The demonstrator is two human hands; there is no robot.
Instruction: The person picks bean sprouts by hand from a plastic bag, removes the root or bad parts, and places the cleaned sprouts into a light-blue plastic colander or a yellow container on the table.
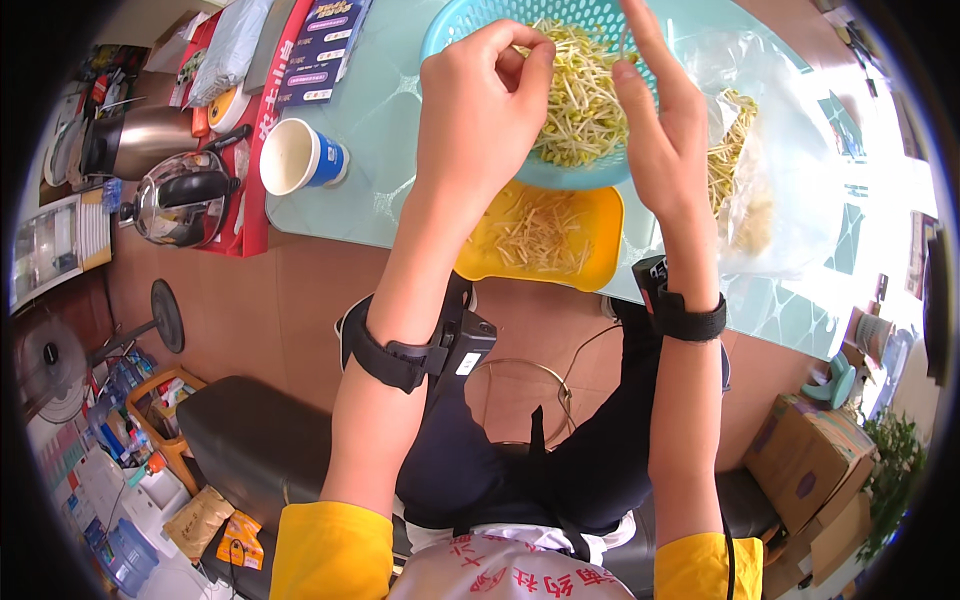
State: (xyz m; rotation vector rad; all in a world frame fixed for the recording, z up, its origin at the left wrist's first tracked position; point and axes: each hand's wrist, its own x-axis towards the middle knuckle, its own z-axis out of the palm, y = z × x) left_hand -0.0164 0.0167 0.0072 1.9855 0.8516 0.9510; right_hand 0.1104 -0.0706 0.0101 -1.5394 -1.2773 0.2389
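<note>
Bean sprouts [581, 112] fill a light blue plastic colander [540, 174] on the glass-topped table. Over its left side is my left hand [487, 90], thumb and fingertips pinched together; whether something small is between them cannot be made out. My right hand [664, 120] is at the colander's right side, with what looks like a sprout between thumb and index finger. Below the colander, a yellow plastic tray [611, 247] holds thin broken-off root pieces [544, 232]. More sprouts [724, 150] lie in a clear plastic bag [780, 172] to the right.
A blue and white paper cup [304, 157] stands left on the table [367, 202]. Printed leaflets [315, 52] lie behind it. Further left, a red box [259, 217] holds a glass kettle [184, 199]. A steel thermos jug [142, 142] is beyond the kettle. The near table edge runs above my knees.
</note>
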